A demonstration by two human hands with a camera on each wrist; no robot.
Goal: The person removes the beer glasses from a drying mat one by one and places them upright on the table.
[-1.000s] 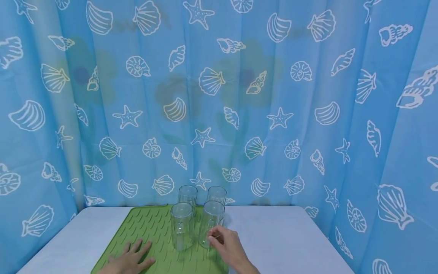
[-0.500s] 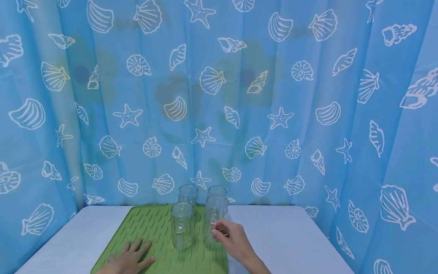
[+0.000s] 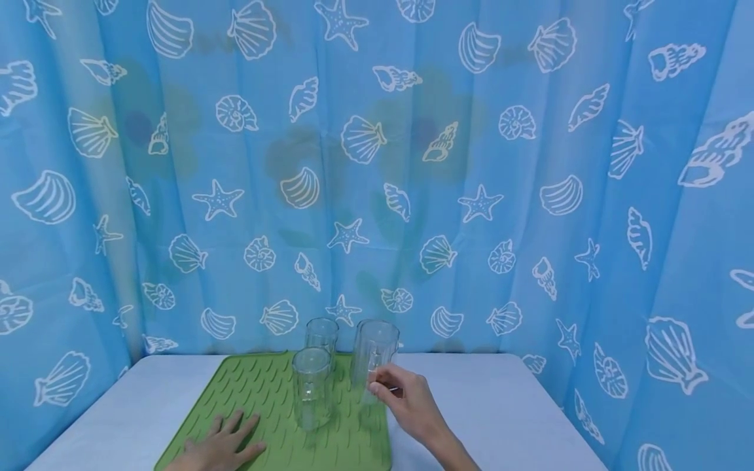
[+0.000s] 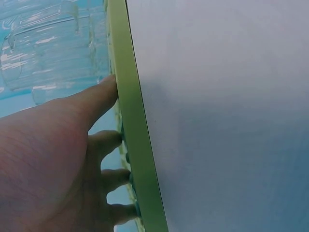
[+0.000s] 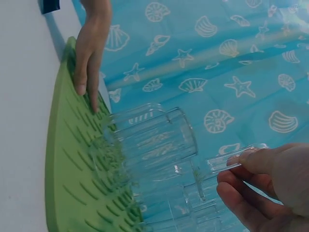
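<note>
My right hand (image 3: 412,402) pinches the handle of a clear glass mug (image 3: 379,337) between thumb and fingers. That mug is raised over the right side of a green ridged drying mat (image 3: 259,392), overlapping another mug behind it. To its left, a second glass mug (image 3: 312,389) stands upright on the mat, with another mug (image 3: 321,332) behind that one. My left hand (image 3: 220,448) rests on the mat's front left with fingers spread. In the left wrist view its fingertips (image 4: 112,137) press onto the mat's upper face. The right wrist view shows the held handle (image 5: 219,162) close up.
The mat lies on a white-covered table (image 3: 483,405). A blue curtain (image 3: 412,196) with white shells and starfish hangs behind the table and along both sides. The mugs stand close together towards the back of the mat.
My right hand has lifted the front right mug from the mat and carried it up and slightly right, so it overlaps the one behind. The left hand has stayed in place.
</note>
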